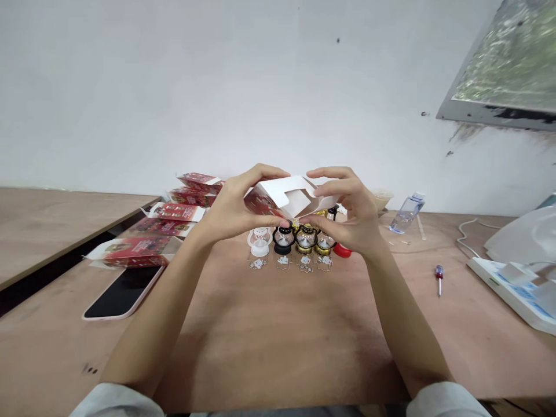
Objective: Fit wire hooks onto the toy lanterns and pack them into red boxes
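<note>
Between both hands, above the table, is a red and white cardboard box (278, 194), its open end and white flaps facing me. My left hand (237, 202) is closed round the box's left side, thumb below and fingers on top. At the right, my right hand (354, 202) has its fingers and thumb on the flaps at the open end. Behind and below the hands stand several small lanterns: a white lantern (260, 242), a black lantern (284, 240), gold lanterns (306, 238) and a partly hidden red one (343, 250). Small metal wire pieces (305, 265) lie before them.
Several red boxes (143, 250) with open flaps lie at the left, beside a phone (124, 294). A water bottle (407, 213), a cup (382, 200), a screwdriver (439, 280) and a power strip (512, 289) are at the right. A wall closes off the back.
</note>
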Tool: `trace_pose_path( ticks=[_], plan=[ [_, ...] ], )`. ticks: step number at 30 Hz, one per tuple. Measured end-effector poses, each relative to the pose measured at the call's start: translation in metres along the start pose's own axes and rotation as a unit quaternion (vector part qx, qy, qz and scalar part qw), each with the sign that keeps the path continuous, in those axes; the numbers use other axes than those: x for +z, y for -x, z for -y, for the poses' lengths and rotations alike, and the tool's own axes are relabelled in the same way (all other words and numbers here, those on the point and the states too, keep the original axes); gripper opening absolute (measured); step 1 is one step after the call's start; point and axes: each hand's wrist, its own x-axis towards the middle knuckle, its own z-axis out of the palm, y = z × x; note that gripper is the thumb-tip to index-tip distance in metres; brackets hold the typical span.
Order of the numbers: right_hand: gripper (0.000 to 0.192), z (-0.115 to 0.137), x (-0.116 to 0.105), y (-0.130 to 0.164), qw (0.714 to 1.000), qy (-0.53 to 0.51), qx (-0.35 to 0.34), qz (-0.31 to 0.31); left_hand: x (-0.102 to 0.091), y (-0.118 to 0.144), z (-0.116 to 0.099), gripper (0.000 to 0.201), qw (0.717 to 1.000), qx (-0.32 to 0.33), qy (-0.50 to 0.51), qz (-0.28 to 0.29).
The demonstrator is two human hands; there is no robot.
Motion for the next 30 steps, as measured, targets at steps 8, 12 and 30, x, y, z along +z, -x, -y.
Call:
trace_pose_path(
  ticks=[8, 12, 30],
  plan=[
    [0.019, 0.001, -0.006, -0.002, 1.000, 0.012, -0.024, -0.004, 0.001, 0.000, 0.003, 0.067, 1.000, -0.001, -0.002, 0.020],
    [0.018, 0.002, -0.004, -0.003, 0.999, 0.021, -0.036, -0.011, 0.006, 0.001, 0.003, 0.065, 1.000, 0.021, 0.020, -0.010],
    [0.026, 0.001, -0.003, 0.000, 0.984, 0.171, -0.056, 0.016, -0.010, -0.001, -0.007, 0.042, 0.989, 0.067, -0.133, 0.015]
  ],
)
